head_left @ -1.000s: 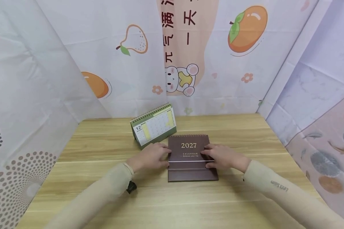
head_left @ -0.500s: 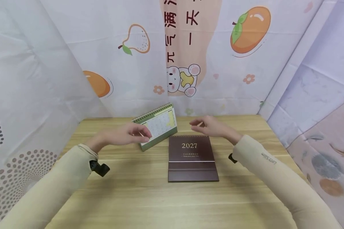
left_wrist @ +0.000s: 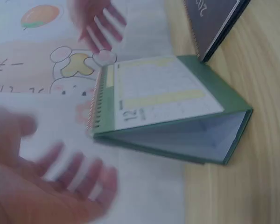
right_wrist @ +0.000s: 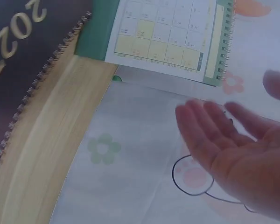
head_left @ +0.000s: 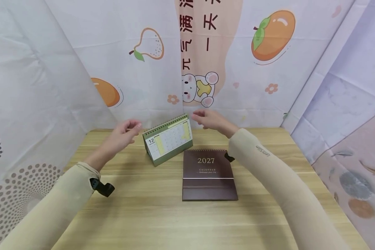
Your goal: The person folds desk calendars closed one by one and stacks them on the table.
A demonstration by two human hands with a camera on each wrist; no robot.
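A green desk calendar point(head_left: 170, 139) with a spiral top stands angled on the wooden table, its page marked 12. In front of it and to the right sits a dark brown desk calendar point(head_left: 209, 170) lettered 2027. My left hand point(head_left: 122, 135) hovers off the green calendar's left end, apart from it, fingers loosely bent. Near its upper right corner is my right hand point(head_left: 212, 119), also holding nothing. In the left wrist view, the fingers point(left_wrist: 79, 177) are spread beside the calendar's open side. The right wrist view has the relaxed fingers point(right_wrist: 214, 126) a little away from the spiral.
The wooden table point(head_left: 162, 215) ends at a printed cloth backdrop point(head_left: 237, 69) just behind the green calendar. Cloth also hangs at both sides. A small black device point(head_left: 103, 187) is strapped at the left cuff.
Both hands have left the sides of the brown calendar, risen, and moved back to either end of the green one. Both calendars stay in place.
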